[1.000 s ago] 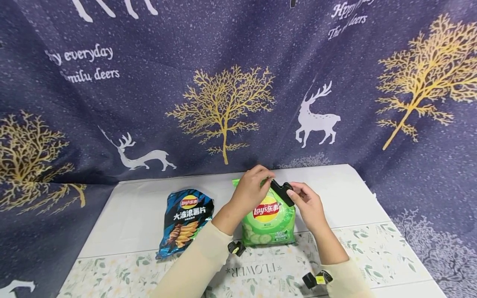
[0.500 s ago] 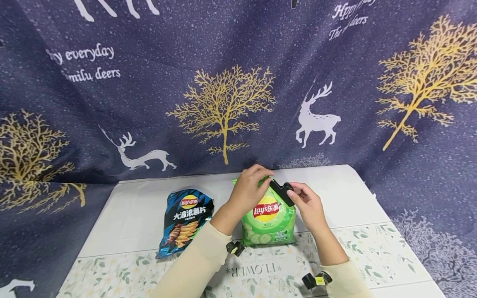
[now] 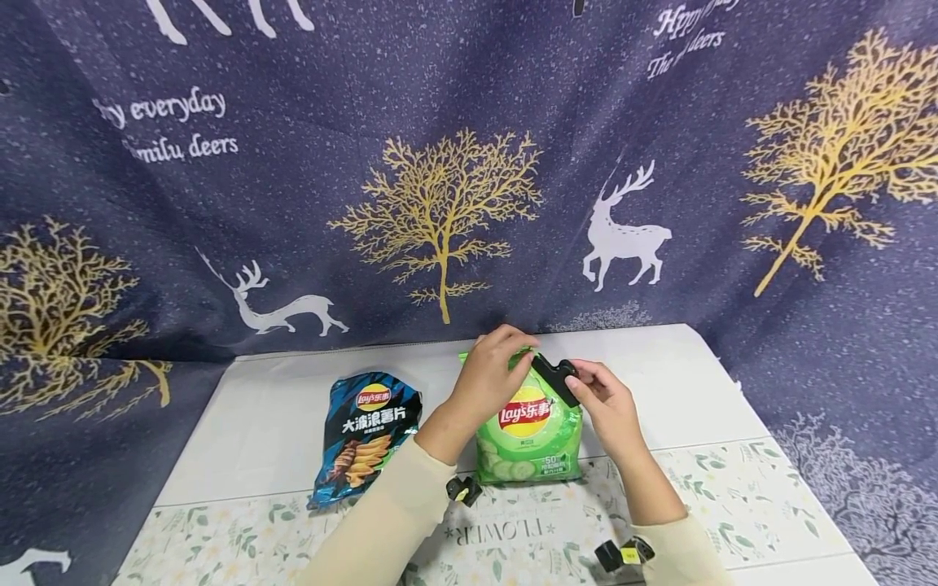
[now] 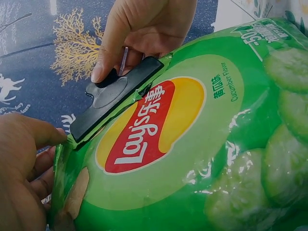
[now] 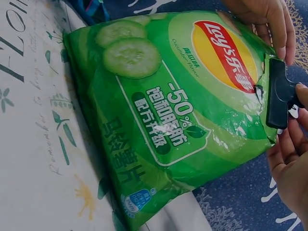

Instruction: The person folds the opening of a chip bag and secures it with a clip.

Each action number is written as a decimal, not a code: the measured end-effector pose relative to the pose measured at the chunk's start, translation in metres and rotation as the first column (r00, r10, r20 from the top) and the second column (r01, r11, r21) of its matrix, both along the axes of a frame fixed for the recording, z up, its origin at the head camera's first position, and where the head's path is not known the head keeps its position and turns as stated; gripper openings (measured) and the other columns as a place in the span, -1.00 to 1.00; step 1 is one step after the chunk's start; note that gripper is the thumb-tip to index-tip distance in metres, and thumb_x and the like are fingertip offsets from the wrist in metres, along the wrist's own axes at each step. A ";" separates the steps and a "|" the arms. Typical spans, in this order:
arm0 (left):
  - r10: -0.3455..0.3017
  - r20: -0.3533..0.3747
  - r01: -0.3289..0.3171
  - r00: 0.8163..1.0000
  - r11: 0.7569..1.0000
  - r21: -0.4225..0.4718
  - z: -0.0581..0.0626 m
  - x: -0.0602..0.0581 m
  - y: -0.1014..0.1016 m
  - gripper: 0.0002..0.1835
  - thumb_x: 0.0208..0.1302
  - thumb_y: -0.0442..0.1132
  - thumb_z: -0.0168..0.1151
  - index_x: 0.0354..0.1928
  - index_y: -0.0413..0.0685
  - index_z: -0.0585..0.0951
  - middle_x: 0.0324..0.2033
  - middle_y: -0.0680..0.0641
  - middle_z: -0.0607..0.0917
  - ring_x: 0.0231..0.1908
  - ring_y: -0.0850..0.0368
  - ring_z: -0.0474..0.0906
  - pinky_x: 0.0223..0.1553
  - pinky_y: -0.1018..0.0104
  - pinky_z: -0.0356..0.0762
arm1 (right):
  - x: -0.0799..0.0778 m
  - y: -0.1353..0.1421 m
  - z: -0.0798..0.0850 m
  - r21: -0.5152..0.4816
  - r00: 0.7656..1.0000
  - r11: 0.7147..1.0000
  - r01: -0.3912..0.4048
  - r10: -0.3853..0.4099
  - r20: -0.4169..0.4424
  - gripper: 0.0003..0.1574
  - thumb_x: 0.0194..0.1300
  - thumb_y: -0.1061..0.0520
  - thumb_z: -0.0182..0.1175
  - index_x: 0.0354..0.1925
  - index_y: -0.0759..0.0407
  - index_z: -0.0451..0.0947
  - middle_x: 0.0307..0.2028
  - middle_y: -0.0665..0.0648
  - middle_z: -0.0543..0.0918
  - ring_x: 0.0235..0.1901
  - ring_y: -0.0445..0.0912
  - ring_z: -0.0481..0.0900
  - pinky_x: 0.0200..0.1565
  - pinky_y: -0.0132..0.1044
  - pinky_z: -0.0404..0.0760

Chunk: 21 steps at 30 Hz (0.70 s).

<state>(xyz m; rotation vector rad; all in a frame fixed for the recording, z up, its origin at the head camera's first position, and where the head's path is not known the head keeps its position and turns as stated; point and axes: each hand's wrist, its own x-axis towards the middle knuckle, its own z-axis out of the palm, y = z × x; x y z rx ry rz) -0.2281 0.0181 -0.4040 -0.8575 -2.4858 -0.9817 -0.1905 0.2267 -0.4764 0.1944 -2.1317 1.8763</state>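
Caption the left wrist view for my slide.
Right hand pinches a black clip on a green bag; left hand holds the bag's edge.

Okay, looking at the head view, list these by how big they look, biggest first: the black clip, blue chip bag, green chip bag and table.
1. table
2. green chip bag and blue chip bag: too alike to rank; the left hand hides part of the green one
3. black clip

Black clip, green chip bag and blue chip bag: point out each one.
Black clip (image 4: 115,98): left wrist view, on its long flat bar.
Green chip bag (image 5: 171,113): right wrist view, on its printed front.
Blue chip bag (image 3: 366,439): head view, middle of its front.
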 end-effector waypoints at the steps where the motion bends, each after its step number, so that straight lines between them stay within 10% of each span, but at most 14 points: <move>1: -0.001 -0.002 0.001 1.000 1.000 0.000 0.000 0.000 0.000 -0.78 0.44 -0.22 0.25 0.06 0.05 0.72 -0.06 0.03 0.68 -0.14 0.14 0.63 -0.02 0.13 0.55 | 0.001 0.000 0.000 0.002 1.000 1.000 -0.001 0.001 0.001 -0.59 0.46 0.21 0.20 0.20 0.34 0.54 -0.15 -0.06 0.60 -0.13 -0.26 0.62 -0.04 -0.51 0.66; 21: 0.011 -0.033 -0.011 0.999 1.000 0.011 -0.002 0.001 0.001 -0.78 0.44 -0.22 0.25 0.05 0.09 0.72 -0.08 0.05 0.67 -0.16 0.17 0.60 -0.08 0.19 0.51 | 0.005 0.004 -0.002 0.021 0.999 0.999 -0.030 0.030 0.024 -0.51 0.47 0.19 0.19 0.31 0.25 0.50 -0.09 -0.01 0.59 -0.08 -0.21 0.59 0.00 -0.51 0.64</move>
